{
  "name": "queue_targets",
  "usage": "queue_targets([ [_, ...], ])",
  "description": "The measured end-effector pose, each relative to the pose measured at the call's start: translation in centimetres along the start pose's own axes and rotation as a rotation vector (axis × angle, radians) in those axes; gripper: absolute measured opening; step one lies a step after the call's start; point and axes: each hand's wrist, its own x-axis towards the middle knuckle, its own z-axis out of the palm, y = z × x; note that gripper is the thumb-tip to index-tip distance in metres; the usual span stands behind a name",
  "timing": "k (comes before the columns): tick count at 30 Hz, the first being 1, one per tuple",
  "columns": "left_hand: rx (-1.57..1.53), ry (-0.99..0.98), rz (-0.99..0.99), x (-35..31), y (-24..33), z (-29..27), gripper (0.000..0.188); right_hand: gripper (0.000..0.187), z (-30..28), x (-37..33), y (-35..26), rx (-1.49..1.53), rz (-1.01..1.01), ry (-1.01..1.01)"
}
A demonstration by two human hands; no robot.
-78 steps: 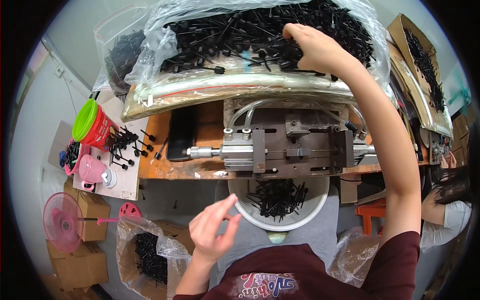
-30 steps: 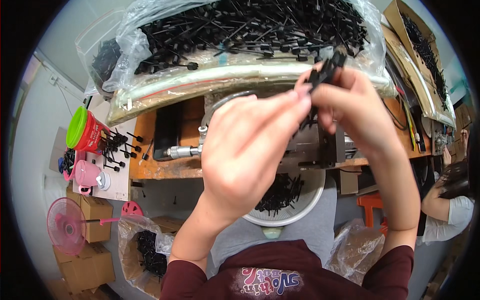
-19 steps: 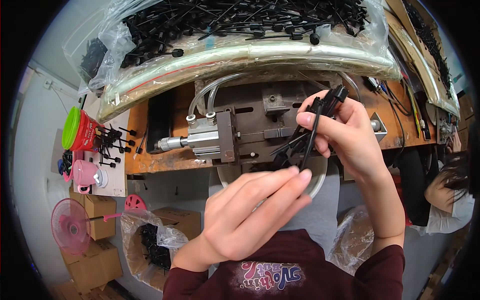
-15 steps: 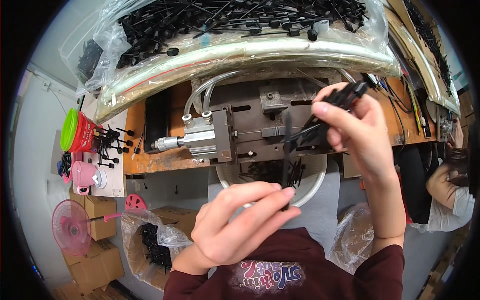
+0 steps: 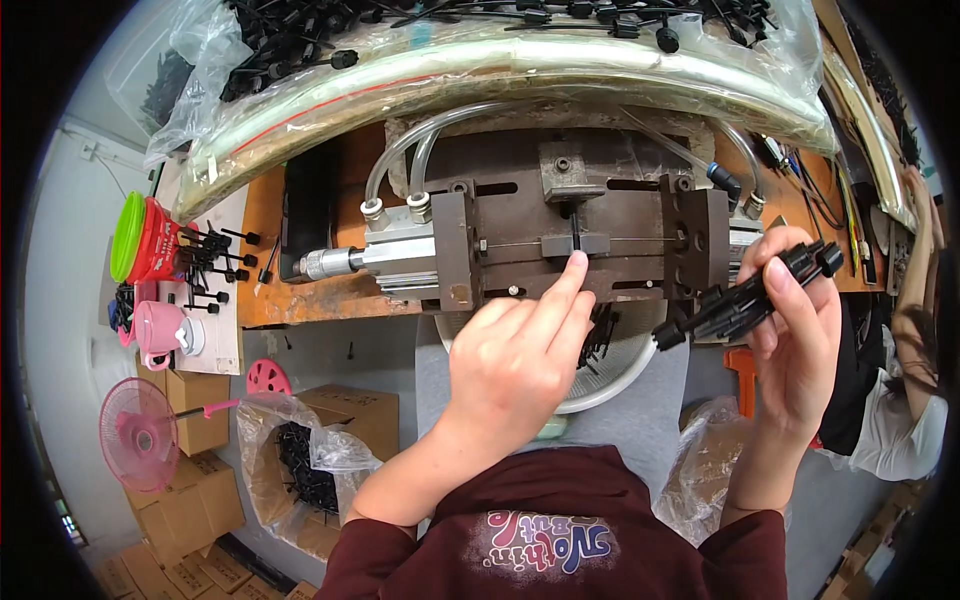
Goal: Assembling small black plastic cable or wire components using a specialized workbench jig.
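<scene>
My left hand (image 5: 525, 345) reaches over the metal fixture (image 5: 570, 228), index finger stretched out and the others curled. Its fingertip meets a thin black stemmed part (image 5: 576, 232), which stands in the slot of a small grey block (image 5: 597, 244). The part's lower end and my left thumb are hidden under the hand. My right hand (image 5: 800, 340) is closed around a bunch of black stemmed parts (image 5: 745, 300) with knobbed ends, right of the fixture. Below the fixture, partly behind my left hand, a white basket (image 5: 630, 385) holds more black parts.
Air cylinders (image 5: 400, 250) with clear hoses (image 5: 385, 175) flank the fixture. Behind it lies a plastic-wrapped edge (image 5: 500, 85) before a heap of black parts (image 5: 290, 45). A red tub (image 5: 160, 245), pink cup (image 5: 158, 328) and pink fan (image 5: 143, 435) are left. Another person's arm (image 5: 915, 300) shows far right.
My left hand has moved up and forward, bringing the black part from mid-air into the block's slot. My right hand has moved right and down with its bunch, uncovering the fixture's right side.
</scene>
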Motion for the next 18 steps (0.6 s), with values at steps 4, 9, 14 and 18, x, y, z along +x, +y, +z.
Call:
queue_targets([
  [4, 0.020, -0.022, -0.005, 0.3, 0.0, 0.2, 0.025, 0.018, 0.0, -0.5, 0.6, 0.038, 0.032, -0.015],
  [9, -0.013, -0.033, -0.031, 0.5, 0.0, 0.1, 0.024, 0.016, 0.0, -0.6, 1.2, 0.179, 0.111, -0.075],
  [14, -0.362, -0.051, -0.110, 0.5, 0.1, -0.9, 0.039, 0.014, 0.3, -0.9, 2.0, 0.270, 0.185, -0.121],
  [18, -0.686, -0.026, 0.013, -0.2, 1.6, -3.4, 0.039, 0.014, 0.7, -1.3, 2.4, 0.263, 0.253, -0.174],
])
